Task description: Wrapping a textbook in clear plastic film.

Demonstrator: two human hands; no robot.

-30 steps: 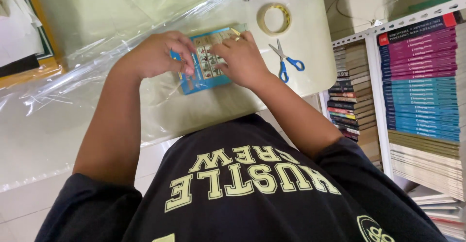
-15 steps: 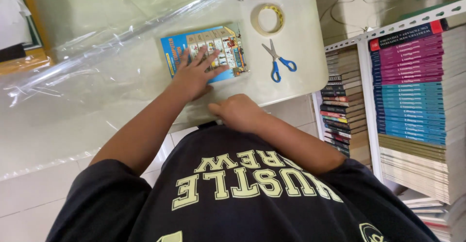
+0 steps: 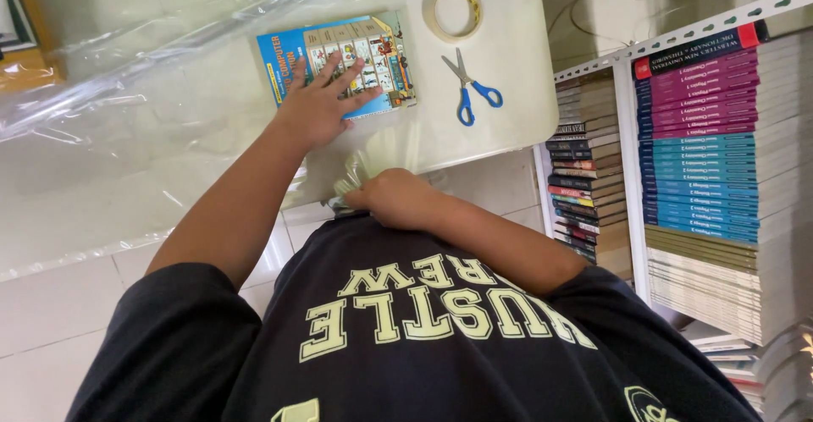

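Head view: left hand point(image 3: 318, 104) flat on book point(image 3: 339, 62), long axis left-right; right hand point(image 3: 394, 198) grips plastic sheet point(image 3: 127, 134).

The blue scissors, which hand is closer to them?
The left hand, though not by much. It lies flat on the book, left of the scissors. The right hand grips clear plastic at the table edge, below them.

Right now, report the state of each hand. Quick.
Left hand: open, fingers spread flat on the blue book.
Right hand: closed, gripping the clear plastic sheet at the table's edge.
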